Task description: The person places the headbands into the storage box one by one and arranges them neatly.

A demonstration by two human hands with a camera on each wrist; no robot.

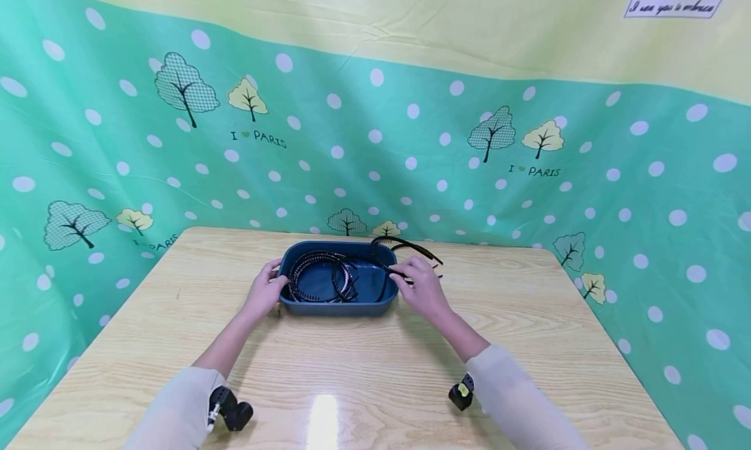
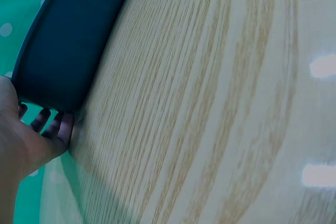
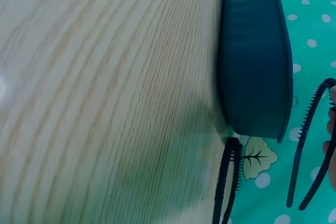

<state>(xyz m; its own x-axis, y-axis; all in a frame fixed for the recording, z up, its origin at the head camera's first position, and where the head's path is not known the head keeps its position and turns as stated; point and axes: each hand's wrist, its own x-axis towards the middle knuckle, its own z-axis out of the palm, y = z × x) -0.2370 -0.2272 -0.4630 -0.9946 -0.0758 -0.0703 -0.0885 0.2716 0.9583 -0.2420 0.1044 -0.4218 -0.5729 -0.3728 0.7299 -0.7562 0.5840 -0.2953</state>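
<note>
A dark blue plastic basin stands near the table's back edge. My left hand grips its left end, thumb at the rim and fingers down the outer wall, as the left wrist view shows. Inside, several black toothed headbands lie looped together, mostly to the left. Over the basin's right rim, my right hand pinches a black headband. In the right wrist view this held headband shows small teeth and two free ends, with only fingertips visible at the frame's edge.
Just beyond the basin's right end, more black headband lies on the table. The wood-grain table meets a green polka-dot cloth behind and at both sides. Small black wrist cameras sit by both sleeves.
</note>
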